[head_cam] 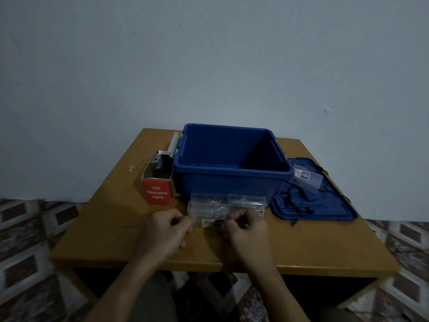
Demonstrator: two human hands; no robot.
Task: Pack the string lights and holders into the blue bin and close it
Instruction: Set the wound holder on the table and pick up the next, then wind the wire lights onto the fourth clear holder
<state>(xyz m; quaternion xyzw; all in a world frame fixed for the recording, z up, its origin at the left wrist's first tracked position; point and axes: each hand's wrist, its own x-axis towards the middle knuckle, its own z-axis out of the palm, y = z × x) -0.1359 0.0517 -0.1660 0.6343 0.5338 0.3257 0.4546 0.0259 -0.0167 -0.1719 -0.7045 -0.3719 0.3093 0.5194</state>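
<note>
Before the open blue bin (232, 168), both hands pinch clear crinkled bags (213, 205).

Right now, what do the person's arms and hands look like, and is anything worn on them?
Both arms are bare as far as the view shows: no sleeves, gloves, watch, rings or bands visible on the left hand or the right hand. The light is dim, so finer marks cannot be made out.

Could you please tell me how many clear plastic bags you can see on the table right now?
3, as far as I can tell: two overlapping ones pinched by both hands before the blue bin, and one on the bin lid to its right. Dim light could hide others.
</note>
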